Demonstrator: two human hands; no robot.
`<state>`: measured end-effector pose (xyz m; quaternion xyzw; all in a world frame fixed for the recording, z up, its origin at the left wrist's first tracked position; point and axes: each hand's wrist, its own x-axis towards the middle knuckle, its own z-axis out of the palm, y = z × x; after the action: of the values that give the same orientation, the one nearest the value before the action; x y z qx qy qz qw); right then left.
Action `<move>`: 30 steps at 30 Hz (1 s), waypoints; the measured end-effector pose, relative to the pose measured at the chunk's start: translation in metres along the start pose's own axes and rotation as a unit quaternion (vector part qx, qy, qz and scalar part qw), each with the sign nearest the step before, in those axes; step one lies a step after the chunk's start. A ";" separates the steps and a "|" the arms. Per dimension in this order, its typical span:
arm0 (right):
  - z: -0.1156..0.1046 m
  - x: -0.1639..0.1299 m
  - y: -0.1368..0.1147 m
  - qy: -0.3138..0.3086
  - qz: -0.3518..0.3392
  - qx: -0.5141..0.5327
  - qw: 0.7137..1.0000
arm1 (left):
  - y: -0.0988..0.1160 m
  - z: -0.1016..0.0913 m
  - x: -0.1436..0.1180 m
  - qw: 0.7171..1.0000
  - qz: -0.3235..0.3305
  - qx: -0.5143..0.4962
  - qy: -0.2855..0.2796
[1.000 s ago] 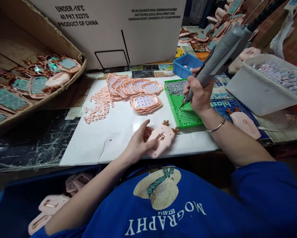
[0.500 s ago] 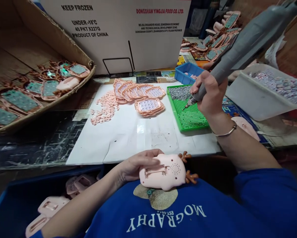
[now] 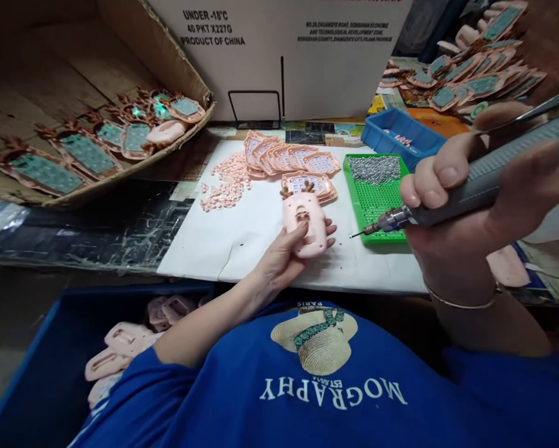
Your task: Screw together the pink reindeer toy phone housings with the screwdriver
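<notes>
- Green tray [image 3: 377, 205] on the white sheet [image 3: 242, 236], screws [image 3: 374, 169] heaped at its far end.
- Blue bin [image 3: 400, 138] just behind the tray.
- Keypads [image 3: 291, 158] fanned in a row, loose buttons [image 3: 226, 183] beside them.
- Cardboard box [image 3: 120, 93] at left, holding finished toys [image 3: 87, 152].
- Blue crate [image 3: 36, 373] below the table edge, with pink shells [image 3: 120, 348].

Workbench [image 3: 97, 230]: white sheet [image 3: 242, 242], green tray [image 3: 377, 199], blue bin [image 3: 400, 134], cardboard box [image 3: 283, 56].

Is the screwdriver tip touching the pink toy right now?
No, the screwdriver tip hangs apart from the pink toy, which the left hand holds.
</notes>
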<state>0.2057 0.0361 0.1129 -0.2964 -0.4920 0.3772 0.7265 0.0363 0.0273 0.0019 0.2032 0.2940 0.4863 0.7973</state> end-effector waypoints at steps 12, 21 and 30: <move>0.009 -0.010 0.025 -0.125 -0.052 0.090 0.987 | -0.011 0.023 0.001 0.995 -0.036 -0.081 -0.042; 0.010 -0.018 0.021 -0.122 -0.014 0.083 0.989 | -0.012 0.018 -0.005 0.993 -0.037 -0.060 -0.096; 0.008 -0.022 0.012 -0.100 0.031 0.077 0.991 | -0.013 0.013 -0.001 0.996 -0.037 -0.048 -0.060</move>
<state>0.1901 0.0250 0.0952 -0.2157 -0.5224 0.4643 0.6819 0.0535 0.0202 0.0040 0.1824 0.2289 0.4566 0.8402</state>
